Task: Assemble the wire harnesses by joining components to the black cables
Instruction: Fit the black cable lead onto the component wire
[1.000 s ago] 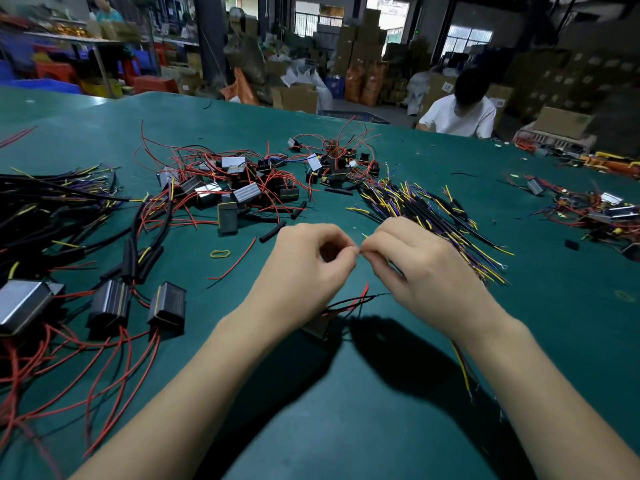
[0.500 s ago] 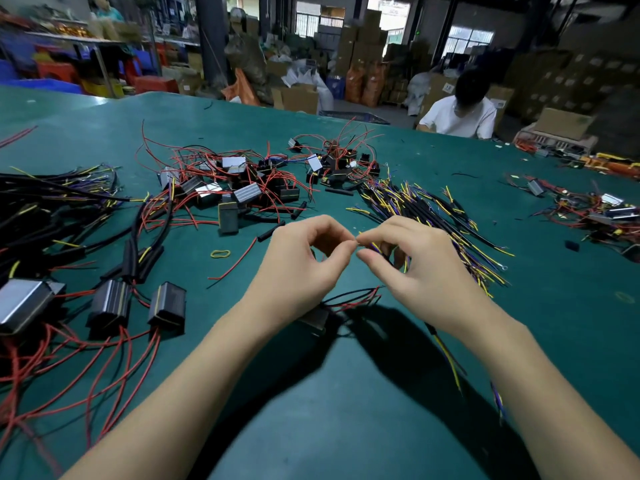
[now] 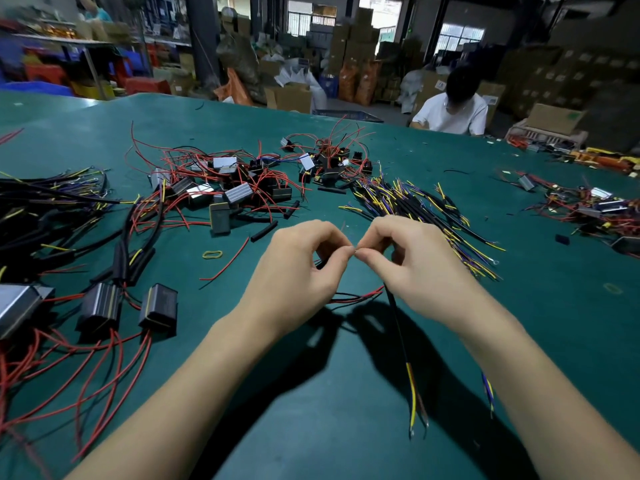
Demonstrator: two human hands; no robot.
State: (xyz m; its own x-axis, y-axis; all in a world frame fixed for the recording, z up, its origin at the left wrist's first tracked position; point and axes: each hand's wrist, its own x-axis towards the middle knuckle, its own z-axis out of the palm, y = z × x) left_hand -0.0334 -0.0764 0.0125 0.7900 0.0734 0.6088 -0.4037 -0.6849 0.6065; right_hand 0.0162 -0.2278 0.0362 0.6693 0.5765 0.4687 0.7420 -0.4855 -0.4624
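My left hand (image 3: 298, 271) and my right hand (image 3: 412, 261) meet thumb to fingertip above the green table (image 3: 329, 403), pinching thin wire ends between them. From under my right hand a black cable (image 3: 398, 327) hangs toward me, ending in yellow and red leads. Red and black wires (image 3: 356, 296) trail out beneath my left hand; what they lead to is hidden by the hand. A heap of black cables with yellow and purple leads (image 3: 415, 209) lies just beyond my right hand.
A pile of black box components with red wires (image 3: 225, 188) lies at centre left. Joined harnesses (image 3: 104, 306) and black cables (image 3: 41, 216) fill the left side. More parts (image 3: 588, 206) lie at right. A person (image 3: 453, 109) sits across the table.
Both hands have risen slightly and the fingers opened out around the pinch. The black cable now hangs lower and straighter beneath my right hand.
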